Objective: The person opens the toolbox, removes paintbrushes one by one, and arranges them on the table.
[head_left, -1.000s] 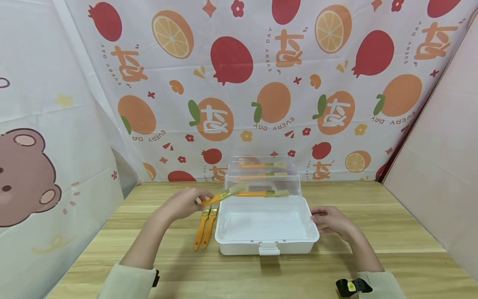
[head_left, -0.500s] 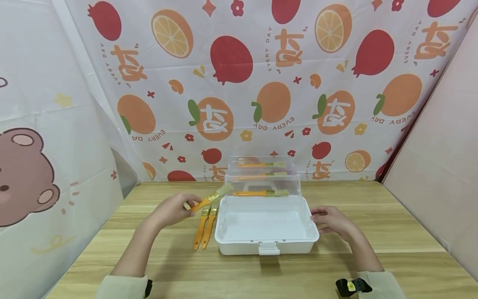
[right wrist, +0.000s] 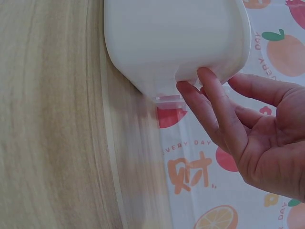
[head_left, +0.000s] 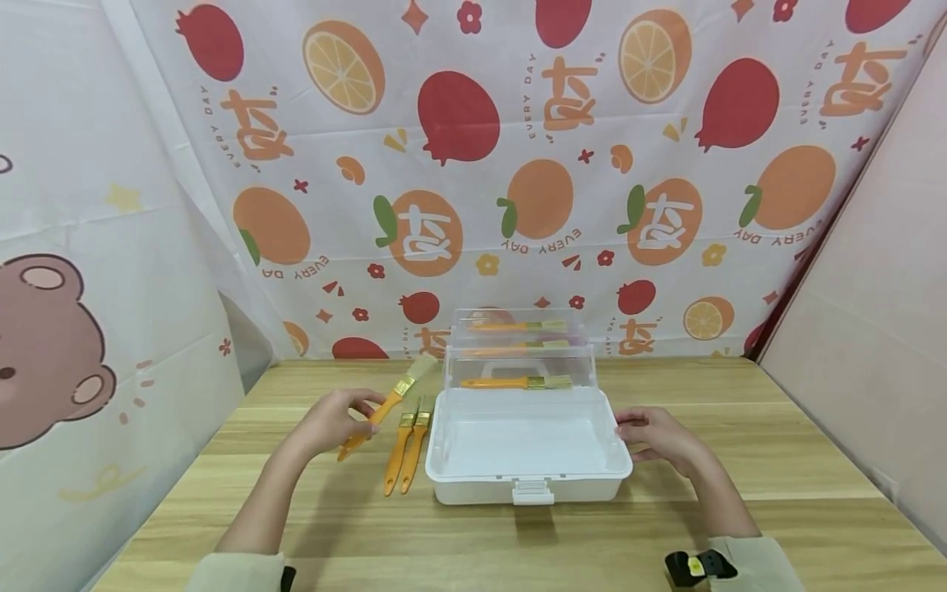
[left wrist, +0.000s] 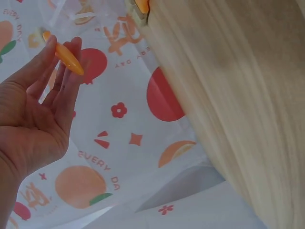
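Bright, even light up front in the head view, seemingly from above, and the white box (head_left: 473, 492) nearly bleaches out inside! Soft shadow pools on the worktop (head_left: 607, 559) below its latch, another spreads beside the left forearm (head_left: 266, 501). The printed sheet (head_left: 484, 197) reads crisply here. Over to the wrists: dimmer, greyer, softer, and look at that wood grain, smeared into blurry streaks in both!
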A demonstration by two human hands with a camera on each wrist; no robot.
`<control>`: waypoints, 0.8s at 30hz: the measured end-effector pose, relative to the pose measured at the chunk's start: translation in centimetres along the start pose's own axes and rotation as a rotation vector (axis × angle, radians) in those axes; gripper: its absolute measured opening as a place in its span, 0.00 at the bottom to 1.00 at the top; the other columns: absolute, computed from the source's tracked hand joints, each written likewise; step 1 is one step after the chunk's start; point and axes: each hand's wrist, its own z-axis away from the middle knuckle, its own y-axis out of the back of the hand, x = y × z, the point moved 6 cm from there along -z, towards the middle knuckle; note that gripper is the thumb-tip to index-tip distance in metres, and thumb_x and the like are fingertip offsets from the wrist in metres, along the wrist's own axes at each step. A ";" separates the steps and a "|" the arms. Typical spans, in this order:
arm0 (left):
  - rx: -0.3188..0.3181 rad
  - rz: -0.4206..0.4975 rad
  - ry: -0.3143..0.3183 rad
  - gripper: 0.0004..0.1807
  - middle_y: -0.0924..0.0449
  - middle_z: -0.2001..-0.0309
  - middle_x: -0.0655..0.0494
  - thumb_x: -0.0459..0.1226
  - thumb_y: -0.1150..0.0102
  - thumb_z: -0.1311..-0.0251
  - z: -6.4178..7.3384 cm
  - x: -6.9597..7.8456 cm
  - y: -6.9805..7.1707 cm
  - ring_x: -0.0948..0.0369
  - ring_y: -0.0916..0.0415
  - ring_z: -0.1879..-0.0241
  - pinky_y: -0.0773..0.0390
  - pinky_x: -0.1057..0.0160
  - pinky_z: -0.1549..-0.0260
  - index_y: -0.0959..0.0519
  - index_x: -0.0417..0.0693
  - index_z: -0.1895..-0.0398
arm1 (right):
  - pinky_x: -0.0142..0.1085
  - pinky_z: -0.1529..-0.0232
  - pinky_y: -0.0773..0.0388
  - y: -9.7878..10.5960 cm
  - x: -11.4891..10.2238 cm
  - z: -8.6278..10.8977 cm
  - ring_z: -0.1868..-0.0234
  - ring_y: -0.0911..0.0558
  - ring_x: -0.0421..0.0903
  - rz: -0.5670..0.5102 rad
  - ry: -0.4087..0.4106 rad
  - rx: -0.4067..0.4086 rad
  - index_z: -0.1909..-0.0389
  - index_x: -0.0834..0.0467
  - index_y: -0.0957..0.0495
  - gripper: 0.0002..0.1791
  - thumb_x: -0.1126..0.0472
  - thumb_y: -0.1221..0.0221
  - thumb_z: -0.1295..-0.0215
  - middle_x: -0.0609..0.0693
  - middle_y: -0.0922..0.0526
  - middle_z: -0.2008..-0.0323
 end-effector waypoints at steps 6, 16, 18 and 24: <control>-0.041 0.185 0.130 0.19 0.27 0.68 0.46 0.24 0.38 0.50 0.2 -1.3 -0.6 0.57 0.25 0.75 0.23 0.58 0.79 0.25 0.33 0.52 | 0.44 0.63 0.22 -0.1 -0.1 0.0 0.57 0.24 0.49 0.007 0.000 -0.001 0.45 0.75 0.34 0.24 0.63 0.46 0.37 0.58 0.23 0.57; -0.030 0.409 0.344 0.23 0.24 0.61 0.45 0.29 0.40 0.44 0.4 -4.1 -1.5 0.59 0.23 0.72 0.23 0.59 0.74 0.31 0.31 0.45 | 0.44 0.63 0.22 -0.2 -0.2 0.0 0.57 0.23 0.49 0.005 -0.002 0.000 0.46 0.75 0.34 0.23 0.64 0.46 0.37 0.57 0.23 0.57; -0.027 0.430 0.358 0.23 0.23 0.63 0.47 0.29 0.40 0.44 0.4 -4.5 -1.6 0.61 0.24 0.74 0.24 0.61 0.76 0.31 0.31 0.46 | 0.44 0.63 0.22 -0.2 -0.2 0.0 0.57 0.23 0.49 0.005 -0.001 -0.001 0.46 0.75 0.34 0.23 0.64 0.46 0.37 0.57 0.23 0.57; -0.011 0.461 0.389 0.22 0.20 0.66 0.47 0.28 0.42 0.44 0.4 -5.6 -2.2 0.61 0.23 0.76 0.25 0.64 0.78 0.32 0.29 0.46 | 0.44 0.63 0.22 -0.2 -0.2 0.0 0.57 0.24 0.49 0.007 0.002 -0.007 0.45 0.76 0.35 0.24 0.63 0.46 0.36 0.58 0.23 0.57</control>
